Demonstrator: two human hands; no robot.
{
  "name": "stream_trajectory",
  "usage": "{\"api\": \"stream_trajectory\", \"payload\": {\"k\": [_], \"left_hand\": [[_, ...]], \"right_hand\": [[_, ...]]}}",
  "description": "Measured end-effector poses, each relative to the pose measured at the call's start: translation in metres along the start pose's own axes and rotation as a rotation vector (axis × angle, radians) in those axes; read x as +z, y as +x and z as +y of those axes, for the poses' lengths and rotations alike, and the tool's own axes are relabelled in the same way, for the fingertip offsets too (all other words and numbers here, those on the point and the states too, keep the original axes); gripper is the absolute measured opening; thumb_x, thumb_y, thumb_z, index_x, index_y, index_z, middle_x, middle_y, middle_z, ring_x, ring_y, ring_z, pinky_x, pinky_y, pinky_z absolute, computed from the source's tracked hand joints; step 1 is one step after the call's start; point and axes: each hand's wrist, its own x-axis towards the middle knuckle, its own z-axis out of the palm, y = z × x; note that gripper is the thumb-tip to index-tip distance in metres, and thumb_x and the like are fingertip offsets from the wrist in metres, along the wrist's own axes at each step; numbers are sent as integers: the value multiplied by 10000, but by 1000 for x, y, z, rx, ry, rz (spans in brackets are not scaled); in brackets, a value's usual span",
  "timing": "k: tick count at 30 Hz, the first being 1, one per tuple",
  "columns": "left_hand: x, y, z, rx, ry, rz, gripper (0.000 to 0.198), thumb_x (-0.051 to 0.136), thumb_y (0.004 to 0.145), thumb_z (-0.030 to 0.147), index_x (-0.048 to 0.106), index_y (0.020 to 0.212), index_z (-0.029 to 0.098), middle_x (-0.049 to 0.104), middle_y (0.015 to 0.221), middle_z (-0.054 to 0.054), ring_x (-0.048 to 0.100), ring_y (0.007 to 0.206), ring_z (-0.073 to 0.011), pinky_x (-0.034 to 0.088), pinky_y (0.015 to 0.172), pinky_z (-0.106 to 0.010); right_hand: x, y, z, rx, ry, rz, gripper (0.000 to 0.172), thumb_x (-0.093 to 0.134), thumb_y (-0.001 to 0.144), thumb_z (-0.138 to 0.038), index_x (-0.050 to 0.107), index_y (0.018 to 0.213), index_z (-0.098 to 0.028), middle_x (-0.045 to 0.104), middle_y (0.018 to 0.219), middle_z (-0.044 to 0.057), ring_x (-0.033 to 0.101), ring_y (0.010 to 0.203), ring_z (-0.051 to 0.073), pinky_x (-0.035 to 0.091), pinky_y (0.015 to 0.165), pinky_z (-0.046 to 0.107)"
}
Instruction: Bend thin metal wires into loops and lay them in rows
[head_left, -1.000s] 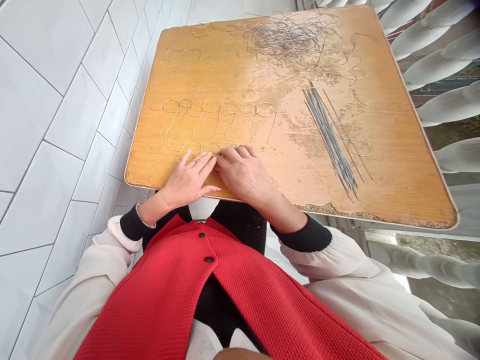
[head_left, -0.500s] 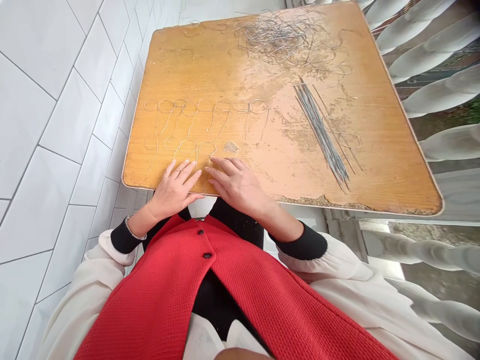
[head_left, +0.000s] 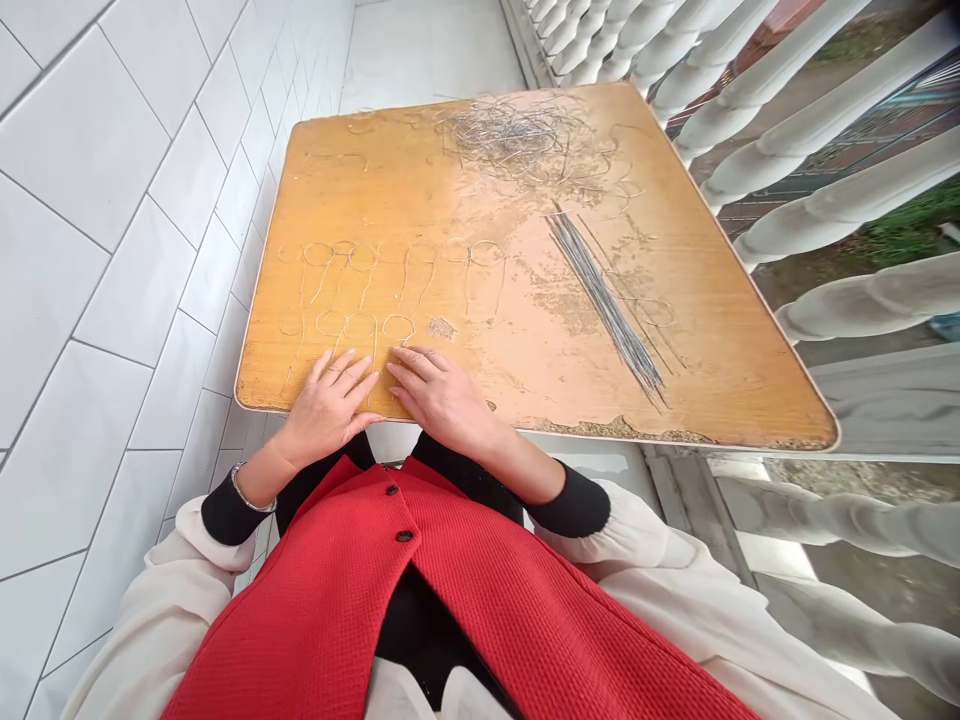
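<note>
Both of my hands lie flat and empty on a worn wooden board (head_left: 720,380), close to its near edge. My left hand (head_left: 326,405) has its fingers spread over the stems of thin wire loops. My right hand (head_left: 442,395) rests just beside it, its fingertips near a wire loop (head_left: 397,327). Two rows of bent wire loops with long stems (head_left: 390,255) run across the board's left half. A tangled heap of wire (head_left: 517,135) lies at the far edge. A bundle of straight wires (head_left: 604,305) lies diagonally on the right.
A white tiled wall (head_left: 112,250) runs along the board's left side. White balusters (head_left: 825,130) stand along the right. A red waistcoat (head_left: 300,600) over a pale blouse covers my torso below the board. The board's veneer is chipped along its near edge.
My hands have drawn back from touching at the fingertips to a small gap, nearer the board's near edge. The view has tilted, so the board sits lower and looks smaller.
</note>
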Motion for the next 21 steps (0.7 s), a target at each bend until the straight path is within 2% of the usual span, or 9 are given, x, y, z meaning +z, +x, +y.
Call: {"api": "stream_trajectory", "payload": {"k": [7,11,13,16,18,20,21], "left_hand": [[-5,0,4,37,-47,112,573,507,995,553,631,1323,100,667,1382,-196,604,1345,-335,469,1137,-570],[-20,2,-1,39,-80,207,461,557,1001,464,607,1331,146,688,1361,-167,634,1320,-292,484,1136,-523],[-30,3,-5,29,-79,260,396,586,997,399,611,1310,158,704,1338,-155,654,1297,-274,496,1128,-501],[-42,4,-15,2,-73,338,332,615,984,314,619,1285,174,728,1299,-136,681,1259,-251,518,1114,-475],[-45,4,-23,-13,-64,375,297,627,973,262,636,1257,174,746,1260,-128,701,1225,-243,533,1101,-463],[-44,4,-31,-30,-55,414,273,646,955,220,658,1223,165,763,1218,-125,720,1189,-241,546,1092,-452],[-42,4,-35,-46,-52,434,267,652,948,201,669,1211,165,767,1207,-122,725,1179,-240,551,1090,-447]], "right_hand": [[-9,-6,-1,-3,70,74,348,486,1023,-223,725,1231,-77,664,1342,261,649,1250,345,583,1021,551],[-34,-22,12,29,119,122,328,475,1035,-252,719,1231,-156,693,1332,189,706,1168,289,619,962,505],[-57,-27,30,61,134,162,299,490,1026,-252,740,1174,-183,727,1277,161,740,1094,269,633,924,472],[-98,-22,73,198,89,194,217,572,984,-277,778,1032,-230,783,1127,112,760,965,265,622,869,453],[-124,-6,106,291,45,184,155,627,930,-231,781,922,-225,800,999,101,751,856,259,598,817,443],[-145,15,139,450,-35,151,169,652,861,-103,761,802,-217,796,943,99,729,866,253,559,853,430],[-152,27,155,529,-67,138,166,669,857,-99,747,771,-218,790,916,96,716,877,255,539,876,434]]}}
